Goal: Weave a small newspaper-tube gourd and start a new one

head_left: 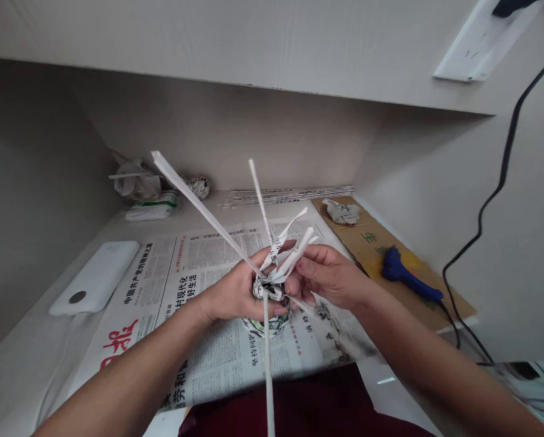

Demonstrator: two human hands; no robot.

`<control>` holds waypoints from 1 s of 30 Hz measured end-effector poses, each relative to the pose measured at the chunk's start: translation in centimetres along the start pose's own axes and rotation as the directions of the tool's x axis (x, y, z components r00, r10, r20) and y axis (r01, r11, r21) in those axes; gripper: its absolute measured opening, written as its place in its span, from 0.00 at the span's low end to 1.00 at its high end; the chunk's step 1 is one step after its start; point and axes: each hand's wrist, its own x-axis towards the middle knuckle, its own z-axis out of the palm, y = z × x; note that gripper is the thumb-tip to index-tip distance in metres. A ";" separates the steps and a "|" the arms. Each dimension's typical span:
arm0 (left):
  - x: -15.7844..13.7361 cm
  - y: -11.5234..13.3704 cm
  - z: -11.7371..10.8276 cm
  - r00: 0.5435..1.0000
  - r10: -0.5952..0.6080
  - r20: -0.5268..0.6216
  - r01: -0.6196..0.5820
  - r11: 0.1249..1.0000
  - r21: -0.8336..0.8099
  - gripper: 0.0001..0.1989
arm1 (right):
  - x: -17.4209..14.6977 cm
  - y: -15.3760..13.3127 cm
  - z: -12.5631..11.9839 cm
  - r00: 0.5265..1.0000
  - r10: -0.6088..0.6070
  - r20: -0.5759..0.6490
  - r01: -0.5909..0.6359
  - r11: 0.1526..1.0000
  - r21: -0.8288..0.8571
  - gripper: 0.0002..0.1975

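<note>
My left hand (235, 292) is wrapped round the neck of a small piece woven from rolled newspaper (270, 292). Its rounded, coloured lower part shows beneath my fingers, partly hidden by them. Long white paper tubes (203, 215) stick out from its top, one up to the left, one away from me and one towards my lap. Several flattened paper strips (294, 258) stand up between my hands. On the right side of the neck, my right hand (330, 276) is closed, thumb and fingers pinching a paper strip; its tip is partly hidden.
Newspaper sheets (217, 358) cover the tabletop. A white power bank (95, 278) with a cable lies left. On a cardboard sheet (417, 294) at right are a blue glue gun (408, 276) and crumpled paper (341, 211). Paper tubes (285, 195) lie behind; a shelf edge overhangs.
</note>
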 end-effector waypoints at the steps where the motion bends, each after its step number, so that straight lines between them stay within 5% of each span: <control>1: 0.0 0.0 0.0 1.000 0.000 0.002 0.000 1.000 -0.003 0.48 | 0.0 0.1 -0.1 1.000 0.010 0.019 -0.011 1.000 0.018 0.14; 7: 0.0 -0.1 -0.1 0.999 -0.030 -0.026 0.031 0.998 0.062 0.48 | -0.4 -0.5 -0.6 0.994 0.111 0.013 -0.108 0.985 -0.132 0.11; 15: 0.0 -0.1 -0.2 1.000 -0.013 -0.006 0.014 0.990 0.138 0.48 | 0.1 -0.5 -2.2 0.981 0.117 0.156 -0.088 0.979 -0.183 0.09; 22: 0.3 -0.2 -0.1 0.999 0.041 0.003 -0.041 0.993 0.111 0.48 | 0.5 -1.1 -0.6 0.994 0.111 -0.018 -0.111 0.939 -0.327 0.10; 30: 0.4 0.8 0.2 1.000 -0.005 -0.003 0.005 0.995 0.101 0.41 | 0.6 -1.1 0.2 0.979 0.120 -0.166 -0.166 0.938 -0.305 0.09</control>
